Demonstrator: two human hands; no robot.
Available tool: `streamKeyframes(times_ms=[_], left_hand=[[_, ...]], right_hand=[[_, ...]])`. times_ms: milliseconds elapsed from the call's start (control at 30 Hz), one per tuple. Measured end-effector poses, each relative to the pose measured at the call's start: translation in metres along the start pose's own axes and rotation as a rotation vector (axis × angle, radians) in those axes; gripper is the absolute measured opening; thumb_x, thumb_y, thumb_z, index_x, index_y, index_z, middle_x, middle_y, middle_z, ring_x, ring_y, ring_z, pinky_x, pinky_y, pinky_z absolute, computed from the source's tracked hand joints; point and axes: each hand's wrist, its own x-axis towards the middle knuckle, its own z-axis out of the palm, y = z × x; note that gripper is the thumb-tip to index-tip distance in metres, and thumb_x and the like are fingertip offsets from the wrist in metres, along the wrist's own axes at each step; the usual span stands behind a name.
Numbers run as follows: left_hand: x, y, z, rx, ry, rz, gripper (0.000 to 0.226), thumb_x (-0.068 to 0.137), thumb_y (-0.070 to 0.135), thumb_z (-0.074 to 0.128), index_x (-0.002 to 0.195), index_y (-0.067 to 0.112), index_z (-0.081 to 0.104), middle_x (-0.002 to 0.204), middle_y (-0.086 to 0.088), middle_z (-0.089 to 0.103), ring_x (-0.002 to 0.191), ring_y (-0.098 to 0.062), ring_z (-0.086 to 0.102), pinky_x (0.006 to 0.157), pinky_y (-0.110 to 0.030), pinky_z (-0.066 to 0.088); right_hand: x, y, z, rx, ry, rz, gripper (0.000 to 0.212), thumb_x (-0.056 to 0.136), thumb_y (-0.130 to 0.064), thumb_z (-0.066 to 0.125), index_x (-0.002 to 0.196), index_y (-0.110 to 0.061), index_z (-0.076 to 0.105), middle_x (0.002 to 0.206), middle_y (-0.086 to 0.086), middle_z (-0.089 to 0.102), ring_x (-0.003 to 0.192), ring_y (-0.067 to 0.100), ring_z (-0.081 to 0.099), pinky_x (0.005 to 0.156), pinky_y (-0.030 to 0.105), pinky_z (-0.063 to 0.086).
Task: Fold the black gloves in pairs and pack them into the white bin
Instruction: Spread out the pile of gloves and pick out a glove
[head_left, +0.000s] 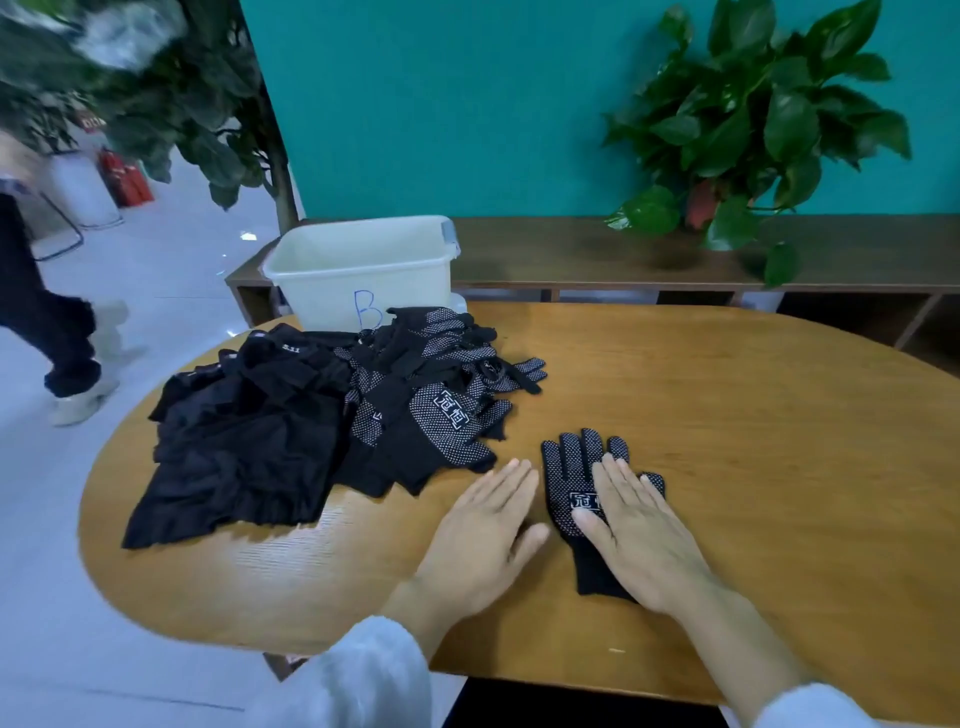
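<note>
Smoothing the single glove is the step you are on, so work across the scene from the left. Far left on the surface (727, 415) lies a heap of dark garments (244, 436), and beside it the pile of black gloves (436, 395), dotted palms up and tangled, waiting to be paired. Your left hand (488, 525) rests flat on the bare wood just left of the glove, fingers straight and released, grasping nothing. Reach it to the near edge of the pile for a matching partner. Right of it, the lone glove (566, 483) lies palm up, cuff toward you. Your right hand (639, 530) presses flat on its right half, fingers extended, not curled. Keep that palm down so the knit stays flat, lay the partner on top with fingers and cuffs aligned, then fold.

At the far left edge stands the white bin (358, 270), marked with a blue letter. What shows of its inside looks bare; the bottom is hidden behind the near wall.
</note>
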Motion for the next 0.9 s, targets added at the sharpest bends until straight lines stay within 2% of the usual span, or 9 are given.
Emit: streamKeyframes(times_ms=[100,167,233,300,533,700,767,833,900], left_hand=[[-0.011,-0.033,-0.024,-0.016,0.116,-0.046,0.054,0.099,0.041,0.041,0.134,0.004,0.056,0.141,-0.008,0.055,0.134,-0.019,0.045,0.115,-0.023,0.022],[-0.016,-0.060,-0.038,-0.006,0.155,-0.076,0.050,0.095,0.035,0.046,0.131,0.002,0.059,0.136,-0.010,0.058,0.129,-0.023,0.051,0.113,-0.027,0.028],[-0.022,-0.085,-0.050,0.022,0.144,-0.107,0.048,0.093,0.029,0.051,0.133,0.002,0.057,0.139,-0.008,0.055,0.132,-0.023,0.049,0.114,-0.025,0.026],[-0.026,-0.107,-0.056,0.040,0.115,-0.123,0.051,0.091,0.024,0.055,0.137,0.003,0.053,0.144,-0.006,0.050,0.137,-0.020,0.042,0.116,-0.020,0.020],[-0.022,-0.145,-0.051,0.036,0.034,-0.073,0.052,0.088,0.004,0.060,0.139,0.002,0.051,0.148,-0.008,0.045,0.140,-0.017,0.034,0.115,-0.011,0.010],[-0.021,-0.155,-0.044,-0.016,0.054,-0.085,0.049,0.088,0.010,0.054,0.136,0.003,0.054,0.146,-0.006,0.048,0.138,-0.015,0.038,0.114,-0.009,0.013],[-0.021,-0.156,-0.040,-0.058,0.082,-0.098,0.048,0.088,0.011,0.054,0.136,0.004,0.055,0.145,-0.005,0.049,0.138,-0.014,0.039,0.114,-0.010,0.017],[-0.021,-0.156,-0.037,-0.079,0.119,-0.099,0.047,0.088,0.012,0.055,0.134,0.004,0.057,0.143,-0.005,0.051,0.136,-0.013,0.040,0.114,-0.011,0.019],[-0.020,-0.155,-0.036,-0.091,0.153,-0.101,0.045,0.088,0.013,0.056,0.132,0.004,0.059,0.142,-0.005,0.053,0.134,-0.013,0.041,0.113,-0.013,0.022]], right_hand=[[0.009,-0.033,-0.007,-0.008,0.143,-0.082,0.098,0.079,-0.070,-0.013,0.155,-0.013,0.013,0.159,-0.004,0.006,0.149,0.009,0.004,0.115,0.021,-0.008],[0.018,-0.061,-0.007,-0.066,0.290,-0.166,0.069,0.093,-0.052,0.031,0.143,-0.006,0.046,0.149,0.007,0.044,0.140,0.017,0.039,0.115,0.028,0.013],[0.034,-0.087,0.001,-0.110,0.425,-0.271,0.052,0.078,-0.036,0.076,0.120,-0.006,0.067,0.123,0.009,0.068,0.117,0.020,0.062,0.105,0.035,0.036],[0.049,-0.109,0.013,-0.100,0.431,-0.319,0.058,0.063,-0.030,0.090,0.113,-0.007,0.071,0.114,0.008,0.071,0.108,0.019,0.067,0.098,0.036,0.046],[0.091,-0.143,0.043,-0.124,0.425,-0.363,0.061,0.048,-0.016,0.092,0.106,-0.009,0.075,0.110,0.008,0.073,0.105,0.018,0.069,0.092,0.032,0.052],[0.106,-0.146,0.051,-0.057,0.401,-0.344,0.053,0.052,-0.014,0.091,0.102,-0.010,0.076,0.107,0.006,0.074,0.102,0.017,0.070,0.089,0.030,0.053],[0.111,-0.145,0.053,-0.014,0.448,-0.367,0.043,0.060,-0.009,0.084,0.102,-0.009,0.076,0.107,0.006,0.074,0.102,0.018,0.070,0.087,0.030,0.054],[0.112,-0.144,0.053,0.016,0.472,-0.370,0.030,0.073,-0.010,0.063,0.101,-0.011,0.076,0.107,0.004,0.074,0.102,0.016,0.070,0.088,0.028,0.053],[0.113,-0.144,0.050,0.061,0.450,-0.332,0.032,0.075,-0.010,0.056,0.099,-0.012,0.077,0.106,0.004,0.074,0.103,0.016,0.069,0.090,0.026,0.051]])
